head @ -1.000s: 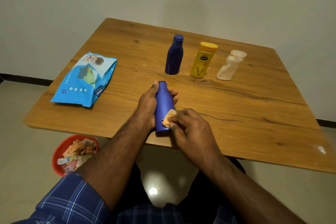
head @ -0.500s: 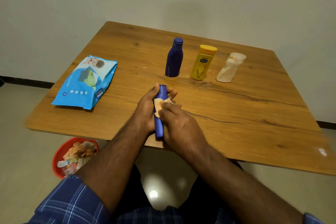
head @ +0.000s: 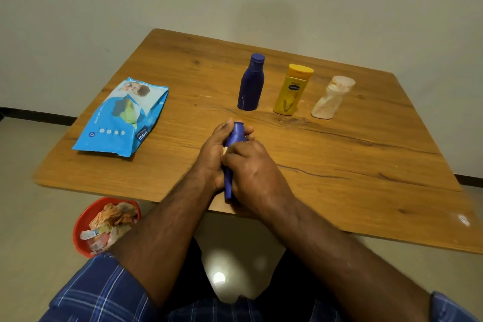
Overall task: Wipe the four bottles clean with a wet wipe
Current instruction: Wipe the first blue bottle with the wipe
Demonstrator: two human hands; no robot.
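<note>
Bottle (head: 234,138) sits gripped in my left hand (head: 213,154) over the table (head: 339,165) edge; my right hand (head: 251,167) pinches the wipe (head: 224,149) against it. A wet, slippery side could slide free.

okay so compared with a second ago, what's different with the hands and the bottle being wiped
The right hand slid the wet wipe from the base of the held blue bottle up towards its neck, and now covers nearly all of the wipe. The left hand kept its grip on that bottle throughout. The dark blue bottle, yellow bottle, clear bottle and wipes pack stayed where they were on the table.
</note>
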